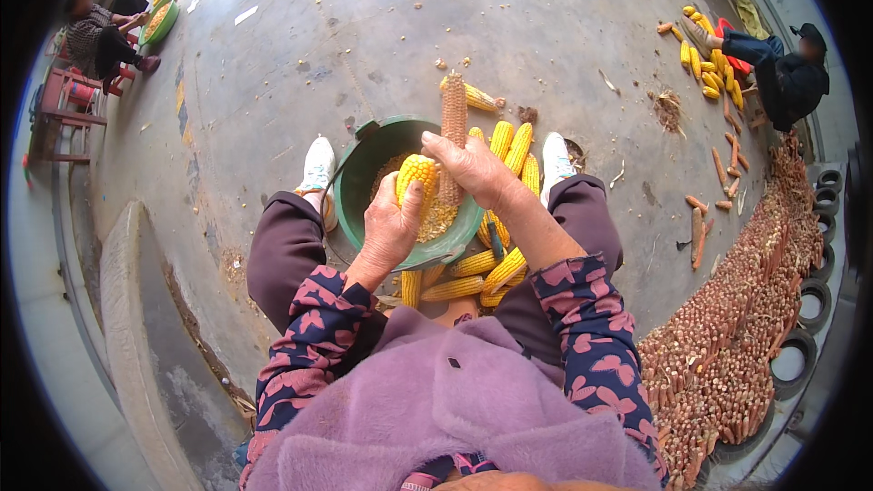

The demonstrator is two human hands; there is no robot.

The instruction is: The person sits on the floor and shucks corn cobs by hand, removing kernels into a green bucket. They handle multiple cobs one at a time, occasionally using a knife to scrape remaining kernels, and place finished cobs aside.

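My left hand point(392, 225) grips a yellow ear of corn point(417, 177), its thumb lying along the kernels. A bare corn cob point(453, 109) stands out of my right hand point(477, 167), whose fingers wrap around it. The cob's lower end meets the side of the ear. Both hands are over a green bucket point(351, 218) between my feet, with loose kernels point(436, 221) inside. Whole ears of corn point(518, 143) lie against the bucket's right side, and more ears point(453, 286) lie close to my lap. A dark-handled tool point(495, 240) rests among them, partly hidden.
A long heap of bare cobs point(723, 361) runs along the right, bordered by tyres point(791, 361). One person point(784, 75) sits at right near scattered ears point(713, 71). Another person point(102, 34) at left holds something over a green basin point(160, 20). A concrete ledge point(123, 327) is at lower left.
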